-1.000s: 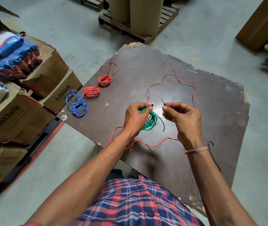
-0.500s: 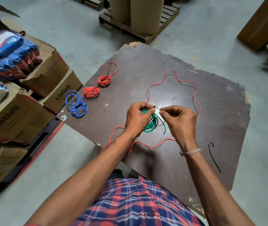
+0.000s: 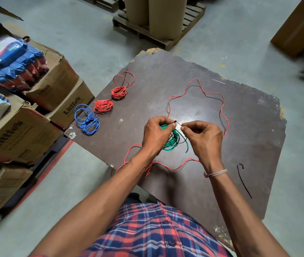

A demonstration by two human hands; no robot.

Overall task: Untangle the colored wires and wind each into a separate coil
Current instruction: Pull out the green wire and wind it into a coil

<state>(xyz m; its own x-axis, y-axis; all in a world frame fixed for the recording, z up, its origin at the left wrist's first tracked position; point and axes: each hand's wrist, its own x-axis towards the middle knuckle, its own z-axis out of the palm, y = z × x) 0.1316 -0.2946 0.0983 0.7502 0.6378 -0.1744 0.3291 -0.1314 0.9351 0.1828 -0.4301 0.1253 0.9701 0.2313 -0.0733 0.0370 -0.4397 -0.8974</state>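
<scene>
The left hand (image 3: pixel 156 132) grips the coiled green plastic wire (image 3: pixel 171 140), just inside the loose red wire loop (image 3: pixel 221 108) on the dark board (image 3: pixel 249 136). The right hand (image 3: pixel 203 138), apart a second ago, now pinches a thin dark tie (image 3: pixel 178 124) at the coil, probably binding it.

Worktop (image 3: pixel 240 127): dark brown board, edges chipped.
Left edge: blue coil (image 3: pixel 87 120), two red coils (image 3: pixel 103 106) (image 3: pixel 118 92) in a row.
Middle: loose red wire (image 3: pixel 221 106) in a wide wavy loop.
Right: thin black strand (image 3: pixel 243 182), possibly a tie.
</scene>
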